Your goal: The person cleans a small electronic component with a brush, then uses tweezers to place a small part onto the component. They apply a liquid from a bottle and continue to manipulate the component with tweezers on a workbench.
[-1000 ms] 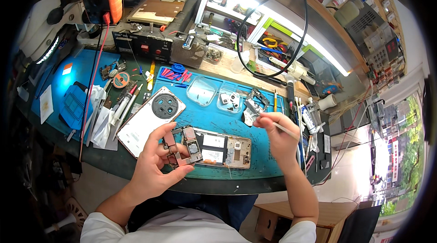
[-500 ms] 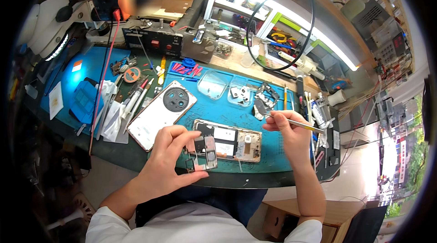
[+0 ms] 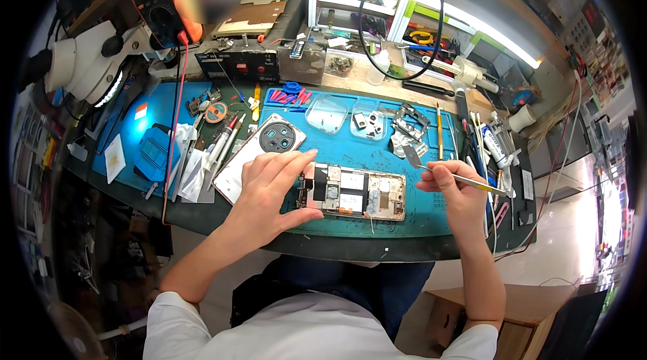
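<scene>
My left hand (image 3: pixel 266 188) has its thumb and fingers on opposite edges of a small phone circuit board (image 3: pixel 332 190). The board lies over the left end of an opened phone (image 3: pixel 387 197) with its pale battery showing; whether it is seated there I cannot tell. My right hand (image 3: pixel 459 197) pinches a pair of thin metal tweezers (image 3: pixel 485 187), its tips pointing left beside a dark flat piece (image 3: pixel 411 155). A white phone back cover (image 3: pixel 237 172) with a round black camera ring (image 3: pixel 277 136) lies partly behind my left hand.
Clear plastic trays (image 3: pixel 327 114) with small parts and a metal phone frame (image 3: pixel 411 121) lie on the blue mat (image 3: pixel 323 146). Pens and tools crowd the right edge. A microscope (image 3: pixel 84 67) and a multimeter (image 3: pixel 156 6) stand at the left; a black cable loop (image 3: pixel 441 19) hangs above.
My left hand has brought the circuit board from in front of the phone onto its left end. My right hand still holds the tweezers. The whole view has shifted.
</scene>
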Demonstrator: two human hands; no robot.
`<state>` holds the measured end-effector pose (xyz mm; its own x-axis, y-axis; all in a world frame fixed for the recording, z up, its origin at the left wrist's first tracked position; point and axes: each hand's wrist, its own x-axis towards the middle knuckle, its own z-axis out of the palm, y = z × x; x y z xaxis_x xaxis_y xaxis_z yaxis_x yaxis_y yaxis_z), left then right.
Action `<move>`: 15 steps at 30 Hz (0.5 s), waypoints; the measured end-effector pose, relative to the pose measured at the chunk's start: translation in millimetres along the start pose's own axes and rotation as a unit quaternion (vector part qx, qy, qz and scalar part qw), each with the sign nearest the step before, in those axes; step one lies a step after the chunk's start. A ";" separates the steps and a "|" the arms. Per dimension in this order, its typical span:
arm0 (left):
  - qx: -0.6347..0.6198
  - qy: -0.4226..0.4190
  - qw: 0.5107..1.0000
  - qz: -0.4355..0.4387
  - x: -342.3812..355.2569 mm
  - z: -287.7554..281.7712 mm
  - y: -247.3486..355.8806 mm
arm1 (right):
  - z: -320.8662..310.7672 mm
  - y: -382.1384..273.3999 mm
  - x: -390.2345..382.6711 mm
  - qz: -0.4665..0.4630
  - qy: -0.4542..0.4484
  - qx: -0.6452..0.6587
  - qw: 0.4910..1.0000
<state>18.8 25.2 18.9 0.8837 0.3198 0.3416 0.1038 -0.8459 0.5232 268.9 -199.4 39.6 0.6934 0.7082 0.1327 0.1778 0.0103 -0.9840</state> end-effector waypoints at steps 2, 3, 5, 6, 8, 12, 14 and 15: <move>0.000 0.003 1.000 -0.006 1.3 -1.1 0.3 | -1.8 2.1 -2.5 -0.002 0.003 0.001 1.000; 0.002 0.005 1.000 -0.010 1.5 -2.8 -0.2 | -2.0 3.5 -3.1 -0.003 0.002 0.004 1.000; -0.294 -0.011 0.949 -0.113 -0.8 -11.1 -4.3 | -3.1 0.7 -6.7 0.006 0.010 0.006 1.000; -0.423 0.003 0.899 -0.109 1.6 -9.6 -2.8 | -4.5 1.9 -7.8 0.008 0.014 0.011 1.000; -0.626 -0.032 0.762 -0.163 3.6 -17.8 -4.7 | -6.6 1.1 -10.0 0.014 0.020 0.017 1.000; -0.732 -0.061 0.641 -0.222 2.3 -20.6 -8.0 | -4.8 3.0 -10.7 0.000 0.015 0.030 0.999; -0.754 -0.071 0.613 -0.226 0.8 -18.3 -12.4 | -5.4 5.0 -12.3 -0.007 0.010 0.036 0.999; -0.679 -0.059 0.705 -0.198 1.5 -16.8 -12.2 | -5.8 5.7 -13.2 -0.009 0.009 0.039 0.999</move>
<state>11.2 43.2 26.2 0.9482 0.3104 -0.0669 -0.1078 0.5128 0.8517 264.8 -212.8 33.0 0.7033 0.6945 0.1520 0.1356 0.0788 -0.9876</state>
